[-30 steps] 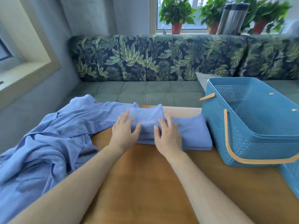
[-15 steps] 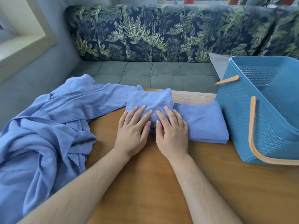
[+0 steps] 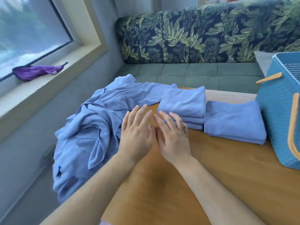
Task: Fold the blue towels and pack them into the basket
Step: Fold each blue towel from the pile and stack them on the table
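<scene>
Tabletop [image 3: 162, 184]: bare wood under both forearms, running out to the blue basket [image 3: 279, 119] at the right edge
Left hand [image 3: 136, 132]: the one farther from the basket, palm down, fingers [image 3: 142, 111] straight and slightly spread, gripping nothing, right at the fringe of the loose heap
Right hand [image 3: 172, 137]: flat too, fingers [image 3: 164, 116] fanned and empty; the tips reach the near edge of the folded stack, touching or just over it, I can't tell
Loose towels [image 3: 90, 127]: a crumpled blue heap, well apart from the basket, spilling over the tabletop's side
Folded stack [image 3: 183, 104]: neat, between the heap and the basket
Second folded pile [image 3: 233, 120]: just beside the basket wall
Basket inside: only a corner shows, and no towel in it
Risk: tug one towel out of that tangle and the overhanging rest may slide off; a careless sweep could also knock the folded stack askew and undo its layers
</scene>
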Available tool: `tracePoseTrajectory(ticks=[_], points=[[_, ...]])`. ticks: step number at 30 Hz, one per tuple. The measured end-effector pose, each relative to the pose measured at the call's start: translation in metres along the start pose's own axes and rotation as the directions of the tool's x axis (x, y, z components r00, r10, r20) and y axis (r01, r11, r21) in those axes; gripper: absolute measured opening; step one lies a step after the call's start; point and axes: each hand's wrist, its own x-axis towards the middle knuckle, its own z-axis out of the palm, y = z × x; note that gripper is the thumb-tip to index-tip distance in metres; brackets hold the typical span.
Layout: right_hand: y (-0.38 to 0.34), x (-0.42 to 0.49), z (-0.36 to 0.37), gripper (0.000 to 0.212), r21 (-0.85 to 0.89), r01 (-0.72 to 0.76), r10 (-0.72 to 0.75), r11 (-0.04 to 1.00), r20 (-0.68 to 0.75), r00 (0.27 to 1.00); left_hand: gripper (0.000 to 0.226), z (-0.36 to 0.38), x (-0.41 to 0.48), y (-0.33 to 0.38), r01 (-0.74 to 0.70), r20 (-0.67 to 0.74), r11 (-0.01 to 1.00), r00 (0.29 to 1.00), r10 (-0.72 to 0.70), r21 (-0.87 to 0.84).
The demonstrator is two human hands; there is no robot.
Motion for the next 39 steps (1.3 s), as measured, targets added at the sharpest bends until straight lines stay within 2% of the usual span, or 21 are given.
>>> tracePoseTrajectory(ticks=[3,7,10,12,14,16,18,19,21,22,24,25,27,28,30,32,35,39], points=[[-0.032,-0.012,0.001,0.044,0.071,0.064,-0.069,0.995,0.064,0.996,0.048,-0.029,-0.016,-0.032,0.060,-0.062,0.983,0.997,-0.049,0.175],[-0.060,-0.023,0.002,0.044,0.169,0.123,-0.147,0.978,0.137,0.980,0.051,-0.056,-0.027,-0.076,0.189,-0.052,0.905,0.982,-0.183,0.380],[-0.068,-0.027,0.001,0.044,0.244,0.173,-0.214,0.954,0.156,0.964,0.026,-0.063,-0.030,-0.088,0.185,-0.031,0.917,0.982,-0.186,0.352],[-0.069,-0.025,-0.003,0.040,0.359,0.148,-0.212,0.922,0.146,0.966,0.022,-0.066,-0.034,-0.082,0.165,-0.044,0.951,0.986,-0.159,0.262],[-0.064,-0.022,-0.003,0.037,0.568,0.006,-0.119,0.823,0.163,0.979,0.021,-0.067,-0.042,-0.067,0.126,-0.024,0.981,0.992,-0.123,0.146],[-0.057,-0.016,-0.007,0.037,0.731,-0.235,0.038,0.641,0.275,0.961,0.020,-0.063,-0.053,-0.044,0.053,0.058,0.999,0.997,-0.053,-0.003],[-0.048,-0.010,-0.011,0.037,0.764,-0.432,0.096,0.479,0.443,0.891,0.017,-0.061,-0.064,-0.020,0.023,0.199,0.979,0.980,0.018,-0.201],[-0.042,-0.007,-0.011,0.038,0.749,-0.489,0.079,0.446,0.511,0.856,0.017,-0.062,-0.068,-0.011,0.032,0.280,0.958,0.959,0.051,-0.286],[-0.033,-0.005,-0.011,0.043,0.705,-0.542,0.014,0.458,0.604,0.797,0.015,-0.064,-0.077,-0.001,0.071,0.394,0.920,0.914,0.094,-0.385],[-0.029,-0.004,-0.010,0.042,0.688,-0.551,-0.005,0.472,0.628,0.778,0.016,-0.066,-0.080,0.000,0.082,0.406,0.909,0.908,0.100,-0.408],[-0.025,-0.004,-0.007,0.032,0.647,-0.530,0.011,0.549,0.628,0.778,0.023,-0.075,-0.084,-0.002,0.093,0.343,0.890,0.936,0.074,-0.447],[-0.024,-0.004,-0.006,0.024,0.625,-0.508,0.018,0.593,0.620,0.784,0.025,-0.079,-0.084,-0.005,0.080,0.262,0.897,0.964,0.042,-0.436],[-0.024,-0.005,-0.004,0.020,0.600,-0.452,-0.006,0.660,0.606,0.795,0.030,-0.080,-0.081,-0.021,0.061,0.074,0.969,0.996,-0.044,-0.240],[-0.026,-0.006,-0.005,0.026,0.591,-0.416,-0.028,0.691,0.597,0.802,0.037,-0.079,-0.078,-0.032,0.100,0.018,0.991,0.995,-0.099,-0.091],[-0.027,-0.008,-0.005,0.050,0.555,-0.345,-0.072,0.757,0.596,0.800,0.047,-0.076,-0.073,-0.053,0.180,0.033,0.975,0.982,-0.186,0.132],[-0.027,-0.012,-0.003,0.054,0.536,-0.267,-0.132,0.801,0.593,0.794,0.041,-0.069,-0.073,-0.065,0.180,0.104,0.964,0.974,-0.203,0.194],[-0.029,-0.017,-0.003,0.026,0.529,-0.234,-0.140,0.815,0.573,0.807,0.021,-0.062,-0.077,-0.065,0.114,0.151,0.985,0.979,-0.133,0.131],[-0.035,-0.034,-0.031,0.013,0.425,-0.338,0.040,0.840,0.572,0.819,0.023,-0.058,-0.082,-0.044,0.099,0.214,0.986,0.974,-0.069,-0.135]])
